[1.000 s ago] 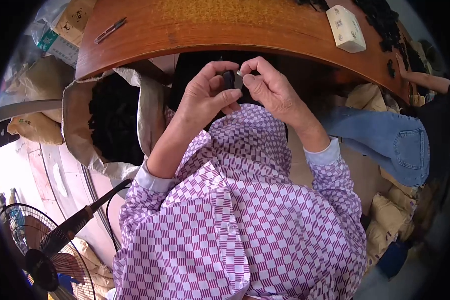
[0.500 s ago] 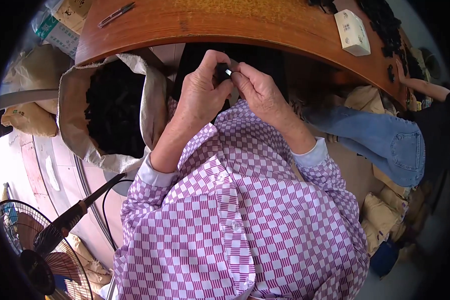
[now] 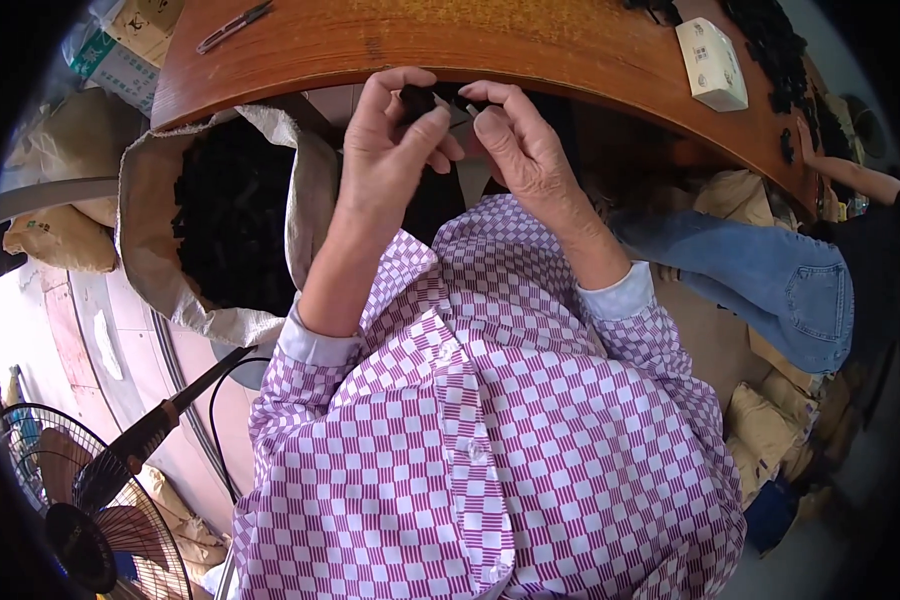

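Both my hands are raised in front of me, just short of the table's near edge. Between the thumb and fingers of my left hand point(image 3: 390, 140) is a small black part point(image 3: 417, 102), its shape partly covered by the fingers. A short gap to the right, my right hand point(image 3: 523, 145) has thumb and forefinger close together at a tiny greyish piece point(image 3: 472, 109), too small to name. To the left of my left forearm stands an open white woven sack point(image 3: 305, 205), filled with many black pieces point(image 3: 232, 215).
Across the top runs a wooden table point(image 3: 530, 45) carrying a utility knife point(image 3: 234, 27), a white box point(image 3: 712, 65) and heaped black parts point(image 3: 775, 55). A fan point(image 3: 85, 535) stands lower left. Another person in jeans point(image 3: 770, 295) is at the right, a hand at the table edge.
My hands have come apart and moved slightly up toward the table. The left now holds the black part away from the right; the light piece no longer shows against it.
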Demonstrator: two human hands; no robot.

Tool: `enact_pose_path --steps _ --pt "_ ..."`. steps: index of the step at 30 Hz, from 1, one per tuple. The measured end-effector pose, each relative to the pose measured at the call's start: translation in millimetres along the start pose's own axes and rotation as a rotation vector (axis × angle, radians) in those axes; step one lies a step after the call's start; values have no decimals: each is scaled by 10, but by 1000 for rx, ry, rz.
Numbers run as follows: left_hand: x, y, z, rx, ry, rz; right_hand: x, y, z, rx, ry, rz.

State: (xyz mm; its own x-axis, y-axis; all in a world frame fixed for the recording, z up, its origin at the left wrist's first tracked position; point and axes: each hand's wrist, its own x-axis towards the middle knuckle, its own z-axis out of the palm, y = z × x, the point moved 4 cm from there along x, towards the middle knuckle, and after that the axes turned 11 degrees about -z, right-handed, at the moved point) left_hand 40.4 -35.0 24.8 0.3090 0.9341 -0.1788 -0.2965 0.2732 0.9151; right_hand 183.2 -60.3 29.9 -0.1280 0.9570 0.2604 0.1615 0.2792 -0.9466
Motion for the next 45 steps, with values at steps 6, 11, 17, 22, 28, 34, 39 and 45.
enact_pose_path --steps 6,11,17,22,28,34,39,45 --pt "17 -51 19 -368 -199 -205 -35 114 -106 334 18 138" --pt "-45 -55 185 -236 -439 -332 -25 150 -168 614 -14 122" --pt "-71 -128 260 -213 -466 -368 -66 141 -199 587 -73 216" --pt "-89 -131 271 274 -327 -148 -72 220 -201 402 -79 228" --pt "-106 -63 130 358 -90 55 -81 -29 -22 199 19 161" --pt "-65 -107 -2 212 -56 67 -34 45 218 322 34 140" --pt "-71 -62 -29 229 -13 137 34 -6 294 362 64 143" --pt "-143 -6 -57 392 93 220 35 -92 360 470 24 313"
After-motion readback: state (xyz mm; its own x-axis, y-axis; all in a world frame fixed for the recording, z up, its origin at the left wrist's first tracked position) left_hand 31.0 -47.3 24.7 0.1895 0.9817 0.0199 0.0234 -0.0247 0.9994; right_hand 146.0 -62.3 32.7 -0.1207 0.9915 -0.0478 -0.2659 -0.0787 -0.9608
